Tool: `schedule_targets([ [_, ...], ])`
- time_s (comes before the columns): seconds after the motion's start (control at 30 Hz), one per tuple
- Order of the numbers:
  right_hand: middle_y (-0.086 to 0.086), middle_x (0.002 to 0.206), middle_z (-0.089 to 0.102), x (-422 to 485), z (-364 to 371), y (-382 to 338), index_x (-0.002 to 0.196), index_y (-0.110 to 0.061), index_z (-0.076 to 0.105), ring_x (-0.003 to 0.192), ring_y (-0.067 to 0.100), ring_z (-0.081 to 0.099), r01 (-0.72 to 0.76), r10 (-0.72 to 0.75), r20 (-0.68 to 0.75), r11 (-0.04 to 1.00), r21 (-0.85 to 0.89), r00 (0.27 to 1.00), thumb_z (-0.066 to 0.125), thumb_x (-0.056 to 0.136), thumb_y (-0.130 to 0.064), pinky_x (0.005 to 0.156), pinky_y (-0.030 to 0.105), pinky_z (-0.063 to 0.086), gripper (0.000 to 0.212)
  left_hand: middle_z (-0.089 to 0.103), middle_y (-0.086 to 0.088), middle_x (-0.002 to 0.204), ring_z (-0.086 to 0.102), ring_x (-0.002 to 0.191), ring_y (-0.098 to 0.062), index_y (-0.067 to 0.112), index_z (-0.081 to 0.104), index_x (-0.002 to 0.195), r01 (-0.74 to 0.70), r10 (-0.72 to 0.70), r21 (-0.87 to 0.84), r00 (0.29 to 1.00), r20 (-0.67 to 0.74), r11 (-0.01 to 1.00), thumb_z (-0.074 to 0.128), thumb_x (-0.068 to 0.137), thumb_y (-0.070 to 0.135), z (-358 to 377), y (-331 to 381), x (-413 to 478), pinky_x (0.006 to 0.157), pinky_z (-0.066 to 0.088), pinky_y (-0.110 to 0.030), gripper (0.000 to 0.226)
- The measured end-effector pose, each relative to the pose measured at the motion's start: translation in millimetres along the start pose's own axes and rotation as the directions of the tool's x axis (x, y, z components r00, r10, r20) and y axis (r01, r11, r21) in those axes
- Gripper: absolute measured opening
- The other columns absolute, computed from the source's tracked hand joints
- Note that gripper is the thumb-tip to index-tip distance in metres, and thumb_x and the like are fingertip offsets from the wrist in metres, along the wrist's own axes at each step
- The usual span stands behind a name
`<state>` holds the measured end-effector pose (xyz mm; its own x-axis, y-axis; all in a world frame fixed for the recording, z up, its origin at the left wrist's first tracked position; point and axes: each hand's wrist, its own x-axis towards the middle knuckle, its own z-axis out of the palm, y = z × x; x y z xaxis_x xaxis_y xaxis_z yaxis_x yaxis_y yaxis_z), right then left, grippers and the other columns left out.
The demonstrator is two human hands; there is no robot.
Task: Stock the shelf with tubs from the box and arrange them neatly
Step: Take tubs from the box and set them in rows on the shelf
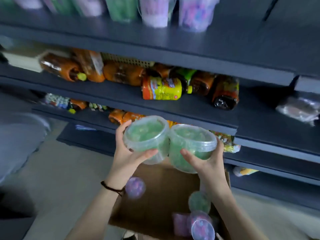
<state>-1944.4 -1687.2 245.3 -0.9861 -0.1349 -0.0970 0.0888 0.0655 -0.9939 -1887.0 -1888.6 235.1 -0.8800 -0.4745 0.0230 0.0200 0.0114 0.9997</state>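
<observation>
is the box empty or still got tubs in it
Not empty: purple tubs and a green tub lie inside the box.

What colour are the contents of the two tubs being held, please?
Green in left tub and right tub; head view.

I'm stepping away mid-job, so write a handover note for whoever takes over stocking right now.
Left hand: grips a green tub.
Right hand: grips a second green tub. The two are held side by side above the cardboard box.
Done: a row of green and purple tubs stands on the top shelf.
Left: shelve these two. Then shelve what lies in the box, at least a purple tub, a green one and another purple one. Then straighten the row.
</observation>
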Motion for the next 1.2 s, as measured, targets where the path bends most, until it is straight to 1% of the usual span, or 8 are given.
schedule_targets([
  [0.1,-0.013,0.123,0.055,-0.8,27.9,-62.4,0.130,-0.037,0.036,0.113,0.007,0.058,0.116,-0.115,0.057,0.993,-0.028,0.992,0.085,0.041,-0.066,0.093,0.044,0.053,0.106,0.049,0.012,0.130,0.054,0.118,-0.002,0.042,0.039,0.128,-0.081,0.078,-0.047,0.995,-0.069,0.996,0.088,0.042,0.034,-28.1,58.0,5.8,0.099,0.048,-0.031,0.100],
  [0.33,-0.025,0.114,0.054,0.6,115.1,-154.2,0.128,-0.040,0.037,0.106,-0.005,0.056,0.309,-0.309,0.137,0.951,0.023,0.941,0.093,0.044,-0.047,0.089,0.031,0.054,0.101,0.052,0.018,0.128,0.057,0.109,0.006,0.051,0.035,0.133,-0.177,0.152,-0.132,0.972,-0.177,0.975,0.094,0.031,0.029,-118.8,140.1,30.7,0.077,0.054,-0.017,0.120],
  [0.53,-0.035,0.107,0.053,7.2,229.8,-192.8,0.117,-0.047,0.040,0.107,-0.006,0.055,0.393,-0.398,0.101,0.917,0.065,0.912,0.085,0.039,-0.050,0.090,0.026,0.051,0.090,0.055,0.016,0.125,0.057,0.113,-0.002,0.033,0.037,0.139,-0.228,0.196,-0.129,0.955,-0.221,0.965,0.093,0.024,0.040,-217.5,174.6,86.7,0.090,0.052,-0.031,0.128],
  [0.7,-0.044,0.106,0.049,21.8,343.6,-204.7,0.116,-0.051,0.035,0.106,-0.014,0.052,0.382,-0.389,0.079,0.920,0.085,0.918,0.086,0.029,-0.062,0.092,0.027,0.047,0.101,0.061,0.007,0.122,0.061,0.110,-0.009,0.029,0.047,0.132,-0.241,0.219,-0.114,0.959,-0.181,0.964,0.093,0.035,0.031,-318.9,185.9,144.3,0.075,0.056,-0.024,0.108],
  [0.83,-0.035,0.112,0.053,36.1,430.0,-221.1,0.118,-0.051,0.035,0.107,-0.013,0.052,0.361,-0.371,0.101,0.927,0.104,0.923,0.087,0.030,-0.061,0.092,0.024,0.046,0.103,0.060,-0.004,0.125,0.062,0.109,-0.012,0.017,0.045,0.135,-0.252,0.235,-0.073,0.953,-0.190,0.965,0.094,0.038,0.020,-394.4,195.5,188.7,0.078,0.056,-0.023,0.108],
  [0.93,-0.023,0.118,0.052,44.6,481.5,-235.2,0.122,-0.046,0.034,0.104,-0.015,0.052,0.356,-0.367,0.129,0.929,0.101,0.921,0.093,0.041,-0.051,0.085,0.015,0.047,0.100,0.059,0.004,0.123,0.062,0.106,-0.003,0.022,0.040,0.138,-0.256,0.231,-0.082,0.945,-0.234,0.963,0.096,0.024,0.044,-433.7,203.0,212.1,0.075,0.056,-0.020,0.128],
  [1.03,-0.022,0.116,0.051,56.4,511.8,-242.1,0.125,-0.038,0.033,0.101,-0.019,0.052,0.365,-0.379,0.147,0.924,0.112,0.914,0.087,0.047,-0.038,0.078,0.006,0.047,0.095,0.058,0.003,0.124,0.061,0.107,-0.004,0.020,0.038,0.138,-0.266,0.242,-0.058,0.932,-0.270,0.962,0.096,0.039,0.034,-456.9,205.3,231.5,0.079,0.056,-0.022,0.115],
  [1.2,-0.023,0.118,0.051,87.4,553.3,-239.3,0.127,-0.038,0.034,0.106,-0.014,0.051,0.377,-0.381,0.196,0.924,0.056,0.904,0.092,0.053,-0.033,0.093,0.023,0.049,0.094,0.057,0.007,0.124,0.059,0.109,-0.003,0.024,0.040,0.136,-0.257,0.241,-0.004,0.912,-0.333,0.966,0.088,0.034,0.041,-489.6,196.6,265.9,0.087,0.052,-0.027,0.114],
])
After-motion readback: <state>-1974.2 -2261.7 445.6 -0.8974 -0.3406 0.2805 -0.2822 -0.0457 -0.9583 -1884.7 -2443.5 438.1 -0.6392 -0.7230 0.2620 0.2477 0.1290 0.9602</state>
